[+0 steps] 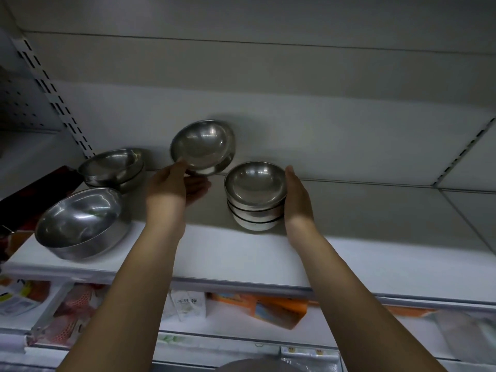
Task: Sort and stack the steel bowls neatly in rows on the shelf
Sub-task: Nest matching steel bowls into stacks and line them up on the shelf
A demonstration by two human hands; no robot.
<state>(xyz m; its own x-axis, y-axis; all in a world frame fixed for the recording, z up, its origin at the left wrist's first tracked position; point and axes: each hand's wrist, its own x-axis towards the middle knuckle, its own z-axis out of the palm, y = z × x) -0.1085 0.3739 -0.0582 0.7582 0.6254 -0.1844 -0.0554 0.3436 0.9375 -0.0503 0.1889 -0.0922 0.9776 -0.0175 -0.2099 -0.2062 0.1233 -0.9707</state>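
Four groups of round, shiny steel bowls at a white metal shelf [214, 251]. The left hand [171, 191] grips a tilted bowl [201, 146] lifted off the shelf near the back wall, thumb on its rim, fingers curled beneath. The right hand [298, 202], fingers straight and holding nothing, lies flat against the right side of a stack of small bowls [256, 196] at centre. Left: a large tilted bowl [80, 221] in front, a nested pair [112, 165] behind it.
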